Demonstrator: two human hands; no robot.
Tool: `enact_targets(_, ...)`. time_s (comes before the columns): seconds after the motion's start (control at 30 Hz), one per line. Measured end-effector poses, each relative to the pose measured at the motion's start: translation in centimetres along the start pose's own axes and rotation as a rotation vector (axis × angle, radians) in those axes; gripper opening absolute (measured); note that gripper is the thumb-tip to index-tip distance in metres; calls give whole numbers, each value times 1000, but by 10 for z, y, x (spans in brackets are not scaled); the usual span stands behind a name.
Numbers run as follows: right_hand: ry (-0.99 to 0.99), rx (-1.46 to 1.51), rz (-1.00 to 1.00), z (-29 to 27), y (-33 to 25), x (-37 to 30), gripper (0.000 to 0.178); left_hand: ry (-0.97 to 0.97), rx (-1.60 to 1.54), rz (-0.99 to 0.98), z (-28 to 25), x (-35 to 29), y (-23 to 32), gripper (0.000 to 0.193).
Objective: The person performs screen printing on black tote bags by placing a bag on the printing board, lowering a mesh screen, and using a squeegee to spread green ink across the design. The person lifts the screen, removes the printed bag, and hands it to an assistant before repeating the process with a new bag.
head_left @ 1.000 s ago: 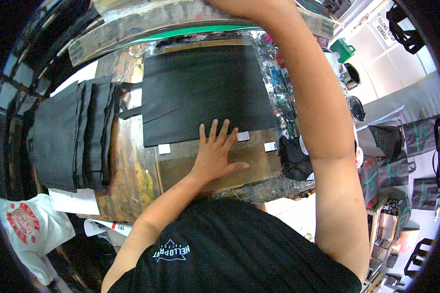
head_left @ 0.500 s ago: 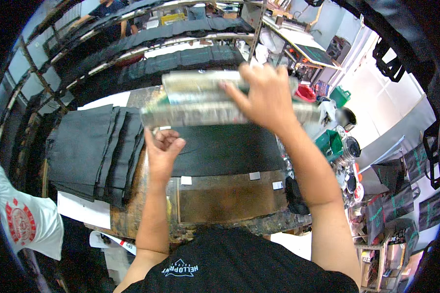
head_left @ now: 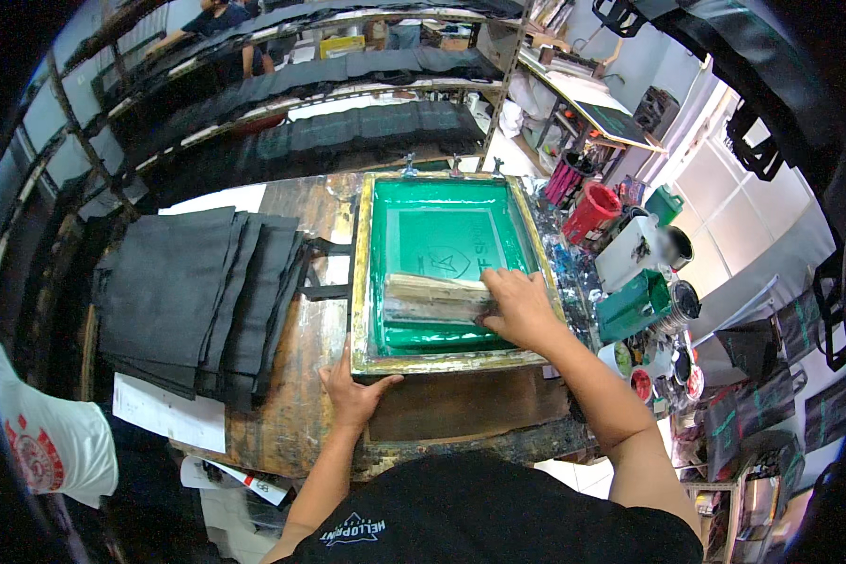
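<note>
A yellowish-edged screen printing frame [head_left: 456,363] lies flat on the table, its green mesh [head_left: 414,249] wet with green ink and showing a faint design. My right hand [head_left: 524,308] is closed on the right end of a wooden squeegee [head_left: 432,289], which rests across the lower half of the mesh. At the frame's near left corner, my left hand [head_left: 353,397] grips the edge, its thumb along the front and its fingers at the side. Black straps [head_left: 329,290] stick out from under the frame's left side. What lies beneath the mesh is hidden.
To the left is a stack of black fabric pieces [head_left: 164,282], with a white sheet [head_left: 169,414] below it. Red [head_left: 592,212] and green [head_left: 634,305] ink containers crowd the right side. Racks of black bags [head_left: 367,127] stand behind. Someone's white sleeve [head_left: 61,428] shows at left.
The raised frame has come down flat onto the table. The squeegee, in my right hand, now lies on the mesh nearer to me. My left hand has moved lower, staying at the frame's corner.
</note>
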State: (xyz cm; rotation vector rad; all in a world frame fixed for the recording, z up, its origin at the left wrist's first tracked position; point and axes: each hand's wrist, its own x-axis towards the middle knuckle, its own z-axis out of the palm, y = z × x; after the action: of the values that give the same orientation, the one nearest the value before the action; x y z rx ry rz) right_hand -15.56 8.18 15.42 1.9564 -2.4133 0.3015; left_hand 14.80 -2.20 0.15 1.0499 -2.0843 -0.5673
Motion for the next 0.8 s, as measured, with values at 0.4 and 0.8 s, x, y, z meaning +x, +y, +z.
enact_targets(0.4, 83, -162, -83, 40, -13, -6, 58, -31, 48, 23, 9, -4, -16, 129)
enact_targets(0.8, 193, -225, -77, 83, 79, 165, 63, -101, 54, 34, 3, 1, -14, 132)
